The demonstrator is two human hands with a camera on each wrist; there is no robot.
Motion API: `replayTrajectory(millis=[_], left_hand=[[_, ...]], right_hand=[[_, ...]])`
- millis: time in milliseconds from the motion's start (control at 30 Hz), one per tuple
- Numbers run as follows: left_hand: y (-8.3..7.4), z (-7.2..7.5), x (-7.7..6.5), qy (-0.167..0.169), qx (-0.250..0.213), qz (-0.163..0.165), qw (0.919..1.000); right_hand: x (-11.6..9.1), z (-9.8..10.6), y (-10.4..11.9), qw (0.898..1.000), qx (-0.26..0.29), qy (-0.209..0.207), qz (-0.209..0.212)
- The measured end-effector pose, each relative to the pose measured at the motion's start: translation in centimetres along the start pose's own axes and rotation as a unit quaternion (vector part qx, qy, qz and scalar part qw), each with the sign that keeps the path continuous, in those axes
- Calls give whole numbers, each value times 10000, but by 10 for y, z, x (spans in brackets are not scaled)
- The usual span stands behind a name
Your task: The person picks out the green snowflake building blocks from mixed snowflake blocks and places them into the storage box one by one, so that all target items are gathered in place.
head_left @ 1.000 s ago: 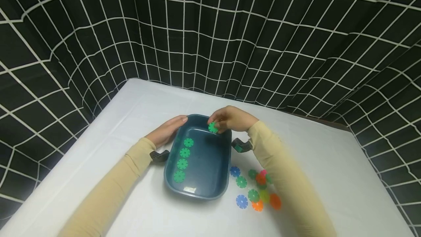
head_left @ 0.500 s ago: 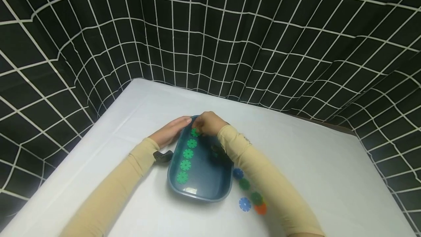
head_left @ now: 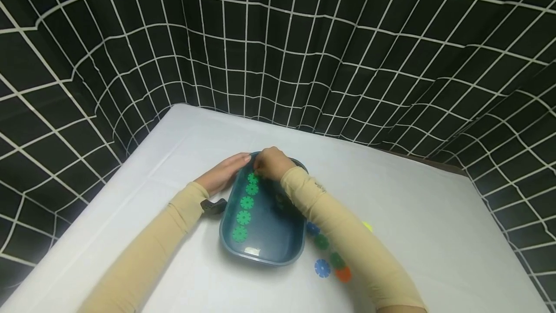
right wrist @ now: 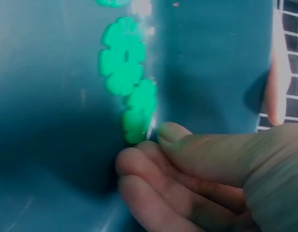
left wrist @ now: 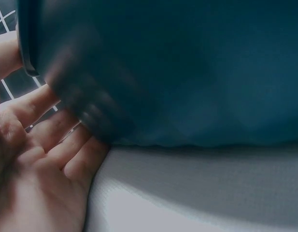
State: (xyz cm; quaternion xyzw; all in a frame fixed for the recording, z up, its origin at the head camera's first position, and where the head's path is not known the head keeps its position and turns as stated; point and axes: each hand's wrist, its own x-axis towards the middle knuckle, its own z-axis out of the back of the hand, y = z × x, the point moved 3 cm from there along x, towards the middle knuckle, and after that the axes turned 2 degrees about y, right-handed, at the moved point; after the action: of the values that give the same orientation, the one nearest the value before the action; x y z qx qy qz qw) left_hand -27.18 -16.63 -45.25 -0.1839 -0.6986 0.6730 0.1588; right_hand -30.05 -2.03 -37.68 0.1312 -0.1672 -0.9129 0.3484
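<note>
Steadying the tray (head_left: 278, 235) appeared to be the duty of your left hand (head_left: 223, 173). In the head view it lay along the outer left wall near the far corner, fingers extended rather than wrapped round, presumably to check sliding without crowding the interior. The tray sat on the white table (head_left: 187, 274), its left handle (head_left: 214, 206) unused. Inside, five green discs stood in a line along the left wall, evidently aligned to that edge. Your right hand (head_left: 272, 164) reached across to the far end, its fingertips at the top disc (head_left: 252, 177); the four lower discs (head_left: 243, 217) lay untouched. Loose discs, among them a blue one (head_left: 322, 268) and an orange one (head_left: 343, 274), lay outside on the right, probably left within that arm's reach; your sleeve (head_left: 347, 235) hid part of that area.

In the left wrist view, your fingers met the tray's outside from low on the wall up towards the rim, a broad contact suited to bracing.

In the right wrist view, your thumb and fingers were bent close together at the top disc's end. Whether they pinched its edge or merely touched it, I could not tell. That disc sat askew against its neighbour, so its seating appeared unfinished.
</note>
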Motion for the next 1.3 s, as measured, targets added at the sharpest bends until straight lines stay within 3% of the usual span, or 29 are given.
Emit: replayTrajectory(millis=[100,200,400,500,600,833,967,1167,1300], left_hand=[[1,0,-1,-14,35,66,10000],[1,0,-2,-45,119,148,9998],[-4,0,-2,-131,243,102,9996],[-5,0,-1,-173,246,79,9995],[-6,2,-1,-189,217,72,9996],[-3,1,0,-181,114,131,9997],[-4,0,-1,-187,122,133,9997],[-6,-4,-2,-201,188,122,9995],[-6,-4,-2,-264,194,197,9993]], right_hand=[[-5,6,0,9998,-87,40,156],[-22,23,0,9995,104,130,268],[-91,68,-2,9975,688,129,135],[-128,77,-13,9972,739,104,-61],[-159,71,-35,9976,601,223,-252],[-207,23,-84,9903,608,801,-955],[-217,7,-90,9928,416,510,-1002],[-215,-6,-87,9981,-252,-29,-555],[-212,-12,-86,9975,-203,-70,-670]])
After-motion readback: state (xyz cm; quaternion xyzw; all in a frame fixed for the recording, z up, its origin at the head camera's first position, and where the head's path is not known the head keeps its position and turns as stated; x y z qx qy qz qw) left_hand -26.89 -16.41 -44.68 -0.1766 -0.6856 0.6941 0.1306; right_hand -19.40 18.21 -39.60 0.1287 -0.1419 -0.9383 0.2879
